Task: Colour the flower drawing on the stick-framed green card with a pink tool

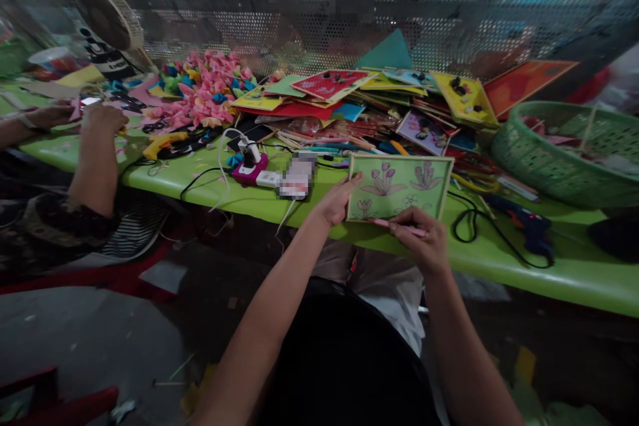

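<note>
A green framed panel [397,180] with purple flower drawings is tilted up at the front edge of the green table. My left hand [337,203] grips its left side, thumb over the frame. In my right hand [423,237] is a pink marker [410,229], pinched between the fingers. The marker's reddish tip reaches toward the panel's lower left, near a small drawn flower; whether it touches cannot be told. A phone [298,176] with a blurred screen lies left of the panel, beside a purple and white power strip [251,170].
Behind the panel is a pile of framed coloured cards [332,85] and pens. Pink folded paper pieces [210,90] are heaped to the left. A glue gun [522,216] with its cord and a green basket [564,153] stand right. A co-worker's hands [102,120] are at far left.
</note>
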`<state>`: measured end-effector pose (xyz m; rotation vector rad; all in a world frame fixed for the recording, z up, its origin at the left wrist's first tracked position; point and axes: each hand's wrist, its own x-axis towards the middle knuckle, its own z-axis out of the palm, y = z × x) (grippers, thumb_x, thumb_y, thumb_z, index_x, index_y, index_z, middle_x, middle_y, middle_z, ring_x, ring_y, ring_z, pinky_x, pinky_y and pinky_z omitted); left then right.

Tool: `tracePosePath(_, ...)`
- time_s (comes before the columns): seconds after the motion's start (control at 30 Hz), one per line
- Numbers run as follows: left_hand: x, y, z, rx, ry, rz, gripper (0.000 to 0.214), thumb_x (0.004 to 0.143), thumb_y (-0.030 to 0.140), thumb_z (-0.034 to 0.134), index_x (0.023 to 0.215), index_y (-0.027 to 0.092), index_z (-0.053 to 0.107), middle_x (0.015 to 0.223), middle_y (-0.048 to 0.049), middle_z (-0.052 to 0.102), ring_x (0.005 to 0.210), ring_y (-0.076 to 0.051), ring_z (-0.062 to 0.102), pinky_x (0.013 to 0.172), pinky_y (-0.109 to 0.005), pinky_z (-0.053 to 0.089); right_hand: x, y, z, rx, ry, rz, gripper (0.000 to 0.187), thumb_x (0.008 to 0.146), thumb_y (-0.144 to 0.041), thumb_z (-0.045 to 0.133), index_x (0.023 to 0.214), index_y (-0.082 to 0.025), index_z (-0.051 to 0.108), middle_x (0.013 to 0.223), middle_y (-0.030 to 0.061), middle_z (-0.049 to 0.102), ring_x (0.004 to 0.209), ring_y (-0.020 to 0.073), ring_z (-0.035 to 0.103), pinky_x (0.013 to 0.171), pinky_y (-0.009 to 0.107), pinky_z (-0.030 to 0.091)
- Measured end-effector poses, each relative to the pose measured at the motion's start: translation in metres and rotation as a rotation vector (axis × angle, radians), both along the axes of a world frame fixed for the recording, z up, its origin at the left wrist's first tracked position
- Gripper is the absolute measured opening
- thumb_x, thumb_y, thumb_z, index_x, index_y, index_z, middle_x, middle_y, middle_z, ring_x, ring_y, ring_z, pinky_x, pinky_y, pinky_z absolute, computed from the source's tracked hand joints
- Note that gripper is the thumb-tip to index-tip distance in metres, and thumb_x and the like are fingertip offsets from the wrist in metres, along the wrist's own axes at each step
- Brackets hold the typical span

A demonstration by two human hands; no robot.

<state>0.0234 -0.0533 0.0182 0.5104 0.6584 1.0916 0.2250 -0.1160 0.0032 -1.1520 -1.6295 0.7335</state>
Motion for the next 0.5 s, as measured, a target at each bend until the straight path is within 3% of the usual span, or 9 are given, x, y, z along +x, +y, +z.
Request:
tracePosePath(0.23,0.0010,0.0010,-0.0029,0.009,-0.012,0.020,0.016,0.100,0.024,0.066,0.108,0.014,0.076,0.093,-0.0118,0.082,0.103,-0.028,0.078,0.105,-0.044,0.057,-0.0018,0.0004,0.0006,-0.002,0.016,-0.020,0.017,0.082,-0.037,0.077,0.076,-0.022,0.072,0.066,-0.0004,0.066,0.060,0.0152,0.055,0.056,0.029,0.040)
tracePosePath(0.5,0.0005,0.0010,-0.0020,0.020,-0.019,-0.014,0.024,0.104,0.024,0.058,0.117,0.014,0.075,0.100,-0.0135,0.082,0.095,-0.026,0.080,0.100,-0.045,0.060,0.0003,0.0009,-0.0021,-0.008,-0.008,-0.004,0.017,0.083,-0.036,0.077,0.076,-0.021,0.072,0.065,-0.0010,0.066,0.058,0.0144,0.054,0.055,0.028,0.039)
